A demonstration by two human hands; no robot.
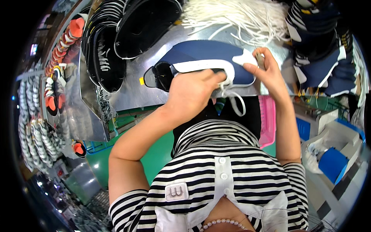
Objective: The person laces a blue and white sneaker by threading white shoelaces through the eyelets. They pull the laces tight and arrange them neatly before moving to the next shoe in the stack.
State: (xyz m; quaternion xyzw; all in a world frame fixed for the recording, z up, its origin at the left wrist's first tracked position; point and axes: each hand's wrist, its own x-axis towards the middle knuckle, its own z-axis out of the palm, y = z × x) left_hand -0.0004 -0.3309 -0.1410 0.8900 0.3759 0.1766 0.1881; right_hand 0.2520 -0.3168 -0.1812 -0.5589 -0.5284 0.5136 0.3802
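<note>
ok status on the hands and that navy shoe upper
Left hand pressing navy shoe upper, white lace under it. Right hand pinching upper's edge. White lace pile behind, not blocking.

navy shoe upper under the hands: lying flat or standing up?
Flat. The navy shoe upper lies spread on the metal table, left hand pressing its white-trimmed edge, right hand at its end. A white lace hangs off.

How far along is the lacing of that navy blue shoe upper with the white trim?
Done: a white lace already hangs in a loop from the navy blue shoe upper with white trim. In hand: the left hand presses the upper on the metal table, while the right hand pinches its white edge. Left: a heap of loose white laces and stacks of dark uppers lie nearby; whether those stacks are laced cannot be told.
</note>
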